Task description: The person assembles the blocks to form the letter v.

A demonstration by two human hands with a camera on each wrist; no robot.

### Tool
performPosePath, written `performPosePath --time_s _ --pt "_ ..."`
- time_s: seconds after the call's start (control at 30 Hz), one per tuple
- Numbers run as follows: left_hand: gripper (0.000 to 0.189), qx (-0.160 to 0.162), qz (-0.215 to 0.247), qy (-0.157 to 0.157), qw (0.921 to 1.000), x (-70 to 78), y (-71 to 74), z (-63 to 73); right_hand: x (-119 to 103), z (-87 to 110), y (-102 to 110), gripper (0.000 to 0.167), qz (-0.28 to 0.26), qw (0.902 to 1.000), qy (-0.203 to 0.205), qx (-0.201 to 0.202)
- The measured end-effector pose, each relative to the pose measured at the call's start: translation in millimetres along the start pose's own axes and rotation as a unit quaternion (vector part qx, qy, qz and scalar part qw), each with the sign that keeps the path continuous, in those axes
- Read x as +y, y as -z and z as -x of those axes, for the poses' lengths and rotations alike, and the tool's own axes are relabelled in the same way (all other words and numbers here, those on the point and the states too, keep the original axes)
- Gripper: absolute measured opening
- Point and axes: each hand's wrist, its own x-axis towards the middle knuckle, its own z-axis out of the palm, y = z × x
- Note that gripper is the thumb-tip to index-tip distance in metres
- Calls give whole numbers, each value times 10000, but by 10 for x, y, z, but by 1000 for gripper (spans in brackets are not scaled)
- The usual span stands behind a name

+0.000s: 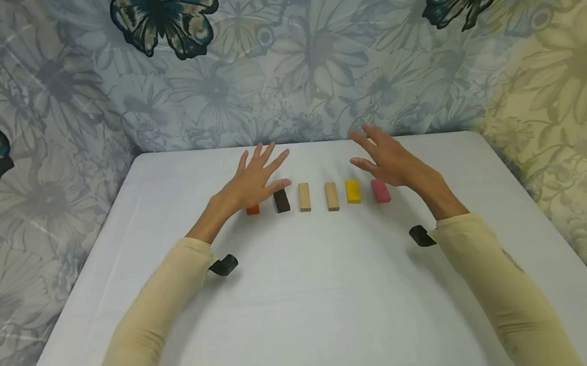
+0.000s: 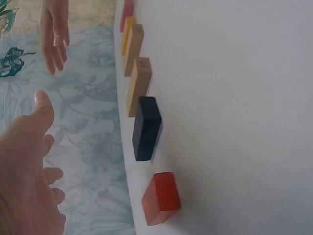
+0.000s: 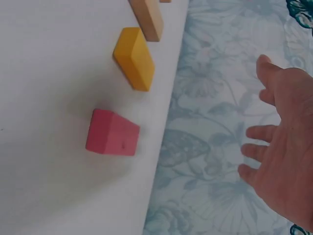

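Your left hand, fingers spread and holding nothing, hangs above the red block and black block, row's left end; your right hand, likewise released, hangs near the pink block, right end. Between, left to right: left wooden block, right wooden block, yellow block, all six spaced apart on the far part of the white table.

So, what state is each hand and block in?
Left hand: open, empty.
Right hand: open, empty.
Red block: on the table, unheld.
Black block: on table, unheld.
Tan block beside black: on table, unheld.
Yellow block: on table, unheld.
Tan block beside yellow: on table, unheld.
Pink block: on table, unheld.
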Motion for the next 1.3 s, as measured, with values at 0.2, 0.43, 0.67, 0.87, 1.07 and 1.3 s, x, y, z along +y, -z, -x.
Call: performPosePath --time_s 0.2,0.43,0.67,0.87,1.07,1.3 --pt "75 -196 166 -190 9995 35 -96 136 -1 142 -19 70 -206 9997 67 -147" --pt "72 -491 272 -682 9961 141 -199 242 -96 249 -149 66 -58 9987 458 -194" --pt "71 -621 -107 -1082 9921 216 -344 242 -163 268 -317 62 364 9921 1091 -503" --pt "71 -830 -235 -1130 9898 224 -438 172 -150 261 -432 58 255 9883 1247 -838" --pt "68 -1073 -177 -1221 9865 202 -471 87 -111 229 -574 49 481 9797 1819 -691" --pt "70 -1390 54 -1351 9810 262 -495 8 -109 181 -689 45 545 9767 2018 -482"
